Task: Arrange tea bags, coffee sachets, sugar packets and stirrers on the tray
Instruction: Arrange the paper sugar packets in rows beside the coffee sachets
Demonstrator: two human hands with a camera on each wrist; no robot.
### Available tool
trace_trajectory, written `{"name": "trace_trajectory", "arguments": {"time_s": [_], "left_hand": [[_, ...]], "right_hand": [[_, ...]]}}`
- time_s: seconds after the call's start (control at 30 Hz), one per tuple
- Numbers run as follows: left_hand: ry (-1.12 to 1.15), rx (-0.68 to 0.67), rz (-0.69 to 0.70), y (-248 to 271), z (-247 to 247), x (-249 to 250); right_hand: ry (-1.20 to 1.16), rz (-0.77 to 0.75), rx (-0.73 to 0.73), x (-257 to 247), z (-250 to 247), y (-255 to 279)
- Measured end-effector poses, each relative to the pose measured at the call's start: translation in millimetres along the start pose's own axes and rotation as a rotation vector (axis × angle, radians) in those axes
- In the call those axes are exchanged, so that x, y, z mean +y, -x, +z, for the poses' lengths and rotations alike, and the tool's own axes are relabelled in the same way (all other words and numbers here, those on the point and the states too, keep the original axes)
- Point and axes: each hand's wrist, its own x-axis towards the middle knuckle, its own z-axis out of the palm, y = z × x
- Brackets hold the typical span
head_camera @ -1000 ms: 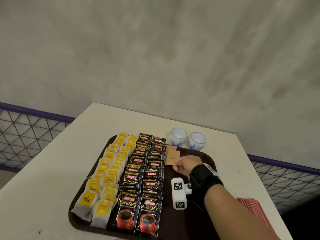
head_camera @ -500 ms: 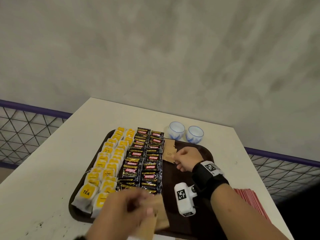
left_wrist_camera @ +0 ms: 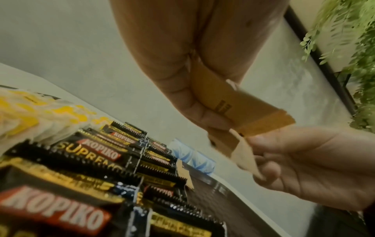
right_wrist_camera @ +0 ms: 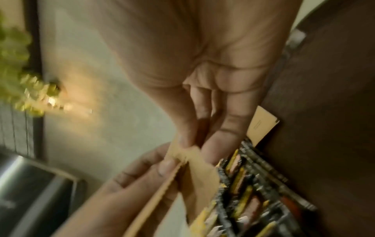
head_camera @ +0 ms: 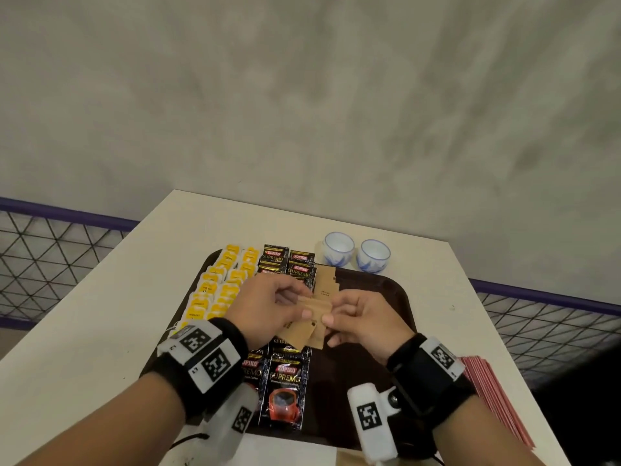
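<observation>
Above the middle of the dark brown tray (head_camera: 386, 290), my left hand (head_camera: 297, 309) holds a small stack of brown sugar packets (head_camera: 304, 327). My right hand (head_camera: 331, 316) pinches the stack's right end. In the left wrist view the thumb and fingers clamp the sugar packets (left_wrist_camera: 233, 104). In the right wrist view my right fingertips (right_wrist_camera: 182, 141) nip a packet's edge. Yellow tea bags (head_camera: 215, 290) fill the tray's left columns and black coffee sachets (head_camera: 285, 381) the middle ones. A few sugar packets (head_camera: 326, 284) lie flat at the back, right of the sachets.
Two small white-and-blue cups (head_camera: 337, 252) stand on the white table (head_camera: 100, 314) behind the tray. A pile of red stirrers (head_camera: 494, 398) lies at the table's right edge. The tray's right half shows bare surface. Wire fencing runs beyond both sides of the table.
My left hand came up from the lower left with a stack of brown packets. My right hand drew back from the packets laid on the tray and took hold of the stack's end.
</observation>
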Motion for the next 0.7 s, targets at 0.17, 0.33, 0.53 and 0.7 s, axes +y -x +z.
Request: {"name": "trace_trajectory", "arguments": {"time_s": [0.17, 0.33, 0.53, 0.7], "left_hand": [[0.011, 0.119, -0.1, -5.7, -9.5, -9.9], [0.0, 0.191, -0.156, -7.5, -16.9, -17.4], [0.083, 0.184, -0.141, -8.8, -20.7, -20.4], [0.07, 0.191, -0.114, -8.6, -20.1, -23.5]], "right_hand": [[0.094, 0.137, 0.311, 15.1, -27.1, -27.1], [0.16, 0.287, 0.41, 35.5, -43.2, -68.8], [0.292, 0.255, 0.474, 41.3, -35.3, -91.8], [0.371, 0.204, 0.562, 51.1, -32.7, -94.6]]}}
